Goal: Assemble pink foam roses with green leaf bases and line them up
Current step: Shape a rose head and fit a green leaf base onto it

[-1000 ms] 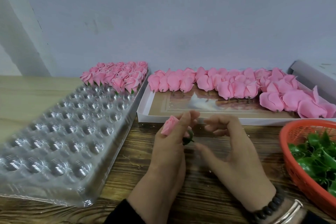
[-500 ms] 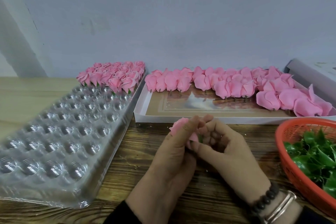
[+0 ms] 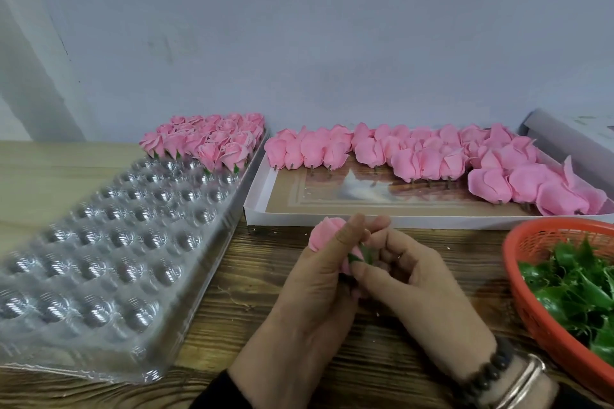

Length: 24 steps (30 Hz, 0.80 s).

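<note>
My left hand [image 3: 315,289] grips a pink foam rose [image 3: 327,232], thumb laid across its front and the other fingers curled behind, so the bloom pokes out up and to the left of my thumb. My right hand [image 3: 418,285] meets it from the right: its fingers curl in and pinch a green leaf base [image 3: 363,256] against the underside of the rose, the green showing just between my two thumbs. Both hands hover over the dark wooden table [image 3: 232,319], close to its near edge. On my right wrist sit a dark bead bracelet [image 3: 491,372] and a silver bangle [image 3: 523,382].

Just beyond my fingertips lies a shallow white box [image 3: 332,221], its far side packed with loose pink rose heads [image 3: 432,159] lying on their sides, short stems toward me. To my right, partly cut off by the picture's edge, an orange mesh basket [image 3: 531,292] holds a heap of green leaf bases [image 3: 578,282].

To my left stretches a clear plastic tray [image 3: 99,259] of round dimples. Only its far end is filled: finished roses [image 3: 209,139] with green bases stand there in tight rows, upright, touching one another. Behind everything rises a pale bluish wall [image 3: 332,43].
</note>
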{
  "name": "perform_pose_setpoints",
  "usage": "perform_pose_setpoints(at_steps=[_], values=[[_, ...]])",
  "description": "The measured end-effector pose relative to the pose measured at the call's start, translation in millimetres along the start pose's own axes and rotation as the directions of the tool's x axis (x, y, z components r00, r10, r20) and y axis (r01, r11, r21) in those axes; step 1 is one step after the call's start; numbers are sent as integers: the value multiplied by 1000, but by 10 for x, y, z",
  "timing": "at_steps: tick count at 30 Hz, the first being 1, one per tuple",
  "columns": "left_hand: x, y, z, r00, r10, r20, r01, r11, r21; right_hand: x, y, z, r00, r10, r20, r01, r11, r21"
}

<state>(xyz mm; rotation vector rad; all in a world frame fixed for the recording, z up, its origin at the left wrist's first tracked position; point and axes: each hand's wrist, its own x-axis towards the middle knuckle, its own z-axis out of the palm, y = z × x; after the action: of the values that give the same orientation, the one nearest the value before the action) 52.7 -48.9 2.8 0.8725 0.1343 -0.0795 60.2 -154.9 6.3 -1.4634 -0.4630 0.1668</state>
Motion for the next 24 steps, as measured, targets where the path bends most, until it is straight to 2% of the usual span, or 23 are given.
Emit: perform_pose_setpoints(at_steps=[4,8,10,12,14,16,18,21,24], values=[[9,5,-9,1000,18,-10,-18,1000,-13,-5,35,30,997,-55,-59,48,992,-120],[-1,0,-40,995,10,99,-22,993,117,9,7,-27,998,59,-18,-58,997,59],[-3,11,-40,995,20,102,-35,989,145,8,13,-36,997,73,28,-75,993,88],[4,30,-34,996,80,40,-85,987,139,10,36,-26,1000,19,21,-19,1000,12],[3,55,-32,985,171,-17,-165,970,177,14,81,-32,996,-74,-51,69,993,-97],[10,61,-68,952,304,-24,-270,879,393,14,96,-56,975,-172,-142,149,975,-163],[1,74,-89,906,420,49,-354,692,629,12,91,-82,950,-263,-172,210,939,-274],[-25,57,-67,893,413,178,-381,484,788,13,72,-112,923,-384,-24,328,818,-473],[-15,34,-76,902,390,184,-311,292,905,20,65,-137,914,-398,82,380,763,-522]])
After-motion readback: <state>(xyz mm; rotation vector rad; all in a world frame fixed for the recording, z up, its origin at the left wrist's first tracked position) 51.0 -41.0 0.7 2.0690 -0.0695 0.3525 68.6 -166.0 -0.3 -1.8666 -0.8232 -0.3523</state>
